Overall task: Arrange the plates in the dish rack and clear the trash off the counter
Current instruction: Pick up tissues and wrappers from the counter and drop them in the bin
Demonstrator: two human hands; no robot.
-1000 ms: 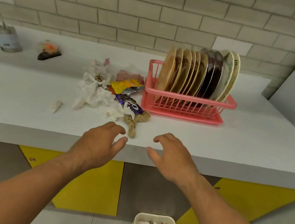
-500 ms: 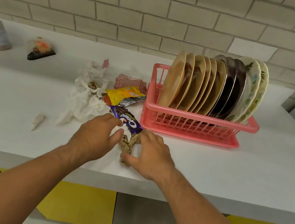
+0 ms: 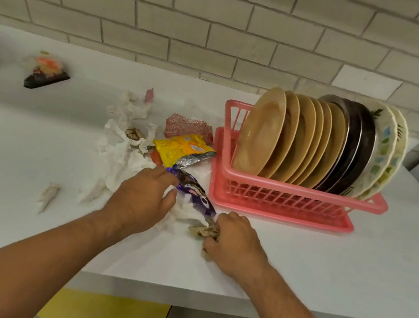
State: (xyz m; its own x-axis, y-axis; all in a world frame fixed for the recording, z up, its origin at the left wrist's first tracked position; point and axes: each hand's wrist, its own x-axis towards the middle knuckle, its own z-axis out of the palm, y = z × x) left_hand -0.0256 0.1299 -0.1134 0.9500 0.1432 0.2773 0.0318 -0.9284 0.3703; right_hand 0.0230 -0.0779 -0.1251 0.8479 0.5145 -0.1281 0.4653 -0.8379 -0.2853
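Now | right hand (image 3: 232, 243) curled round a crumpled brown paper scrap (image 3: 202, 231) near the front of the counter (image 3: 329, 267) | left hand (image 3: 142, 200) palm-down on white tissues (image 3: 119, 155), beside the purple wrapper (image 3: 196, 195), grip hidden, cannot tell | plates (image 3: 315, 141) upright in pink dish rack (image 3: 293, 203), right of the trash

Kitchen: tiled counter (image 3: 297, 258), dish rack (image 3: 279, 199).

You have a smooth, matt white tabletop (image 3: 349, 281) under soft crumpled white tissue paper (image 3: 118, 159). The yellow snack wrapper (image 3: 176, 147) is glossy film (silver foil inside), the pink slatted dish rack (image 3: 279, 199) shiny plastic, the round tan plates (image 3: 260, 134) smooth and glossy.
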